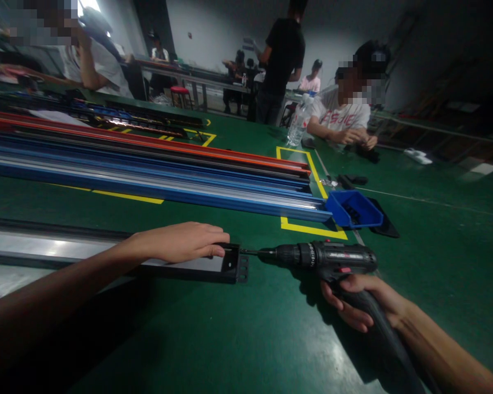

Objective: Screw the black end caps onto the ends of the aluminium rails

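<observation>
Fingers of your right hand (pixel 388 300) grip the black pistol-shaped drill (pixel 345 256); your left hand (pixel 184 241) lies flat-fingered on the black-and-silver metal bar (pixel 66 249) atop the green table (pixel 230 339). Its black slotted end plate (pixel 242 269) looks placed; fastening seems unfinished.

Near tabletop (pixel 234 339) is free; drill (pixel 347 257) obstructs bin (pixel 339 204).

Rail (pixel 86 249) on table (pixel 213 328) before you, running off left; end cap (pixel 242 268) at its right end. Your left hand (pixel 189 241) on rail, near cap. Drill (pixel 345 257) in your right hand (pixel 388 295), right of rail, bit tip at cap. Channels (pixel 189 180) behind rail. Bin (pixel 340 210) at their right end, behind drill. Farther back, bottle (pixel 298 123) on table, left of co-worker (pixel 339 117). Stool (pixel 179 90) beyond table.
</observation>
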The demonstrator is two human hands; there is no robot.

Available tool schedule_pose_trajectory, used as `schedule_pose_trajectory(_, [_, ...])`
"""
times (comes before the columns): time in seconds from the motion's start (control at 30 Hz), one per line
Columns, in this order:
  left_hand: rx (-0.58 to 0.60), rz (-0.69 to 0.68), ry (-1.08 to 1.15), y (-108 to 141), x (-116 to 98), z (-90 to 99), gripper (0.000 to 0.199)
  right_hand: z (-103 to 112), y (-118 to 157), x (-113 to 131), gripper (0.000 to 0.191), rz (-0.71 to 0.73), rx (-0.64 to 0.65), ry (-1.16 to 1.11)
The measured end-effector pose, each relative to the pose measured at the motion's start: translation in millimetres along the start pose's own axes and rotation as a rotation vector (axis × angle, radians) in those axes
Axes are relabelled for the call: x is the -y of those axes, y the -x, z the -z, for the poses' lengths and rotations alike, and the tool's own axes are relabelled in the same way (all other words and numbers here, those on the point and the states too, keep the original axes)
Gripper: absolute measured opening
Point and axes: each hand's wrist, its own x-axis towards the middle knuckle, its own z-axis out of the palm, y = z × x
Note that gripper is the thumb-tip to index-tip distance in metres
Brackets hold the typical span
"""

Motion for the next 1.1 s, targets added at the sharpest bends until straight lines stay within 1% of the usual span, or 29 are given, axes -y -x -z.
schedule_pose_trajectory(0.3, [0.011, -0.002, 0.014, -0.6, 0.5, 0.5, 0.029, 5.4, 2.9, -1.0, 0.027, -0.041, -0.049, -0.008])
schedule_pose_trajectory(0.63, [-0.002, -0.015, 0.048, -0.1, -0.1, 1.6, 0.027, 1.8, 4.4, -0.3, 0.025, -0.059, -0.057, -0.036])
schedule_pose_trajectory(0.93, [0.013, -0.002, 0.03, -1.1, -1.6, 2.2, 0.027, 0.2, 3.2, 1.2, 0.025, -0.052, -0.093, -0.012])
schedule_pose_trajectory(1.1, [0.0, -0.005, 0.047, -0.7, -1.9, 2.6, 0.027, -1.2, 2.6, 1.5, 0.026, -0.055, -0.098, -0.013])
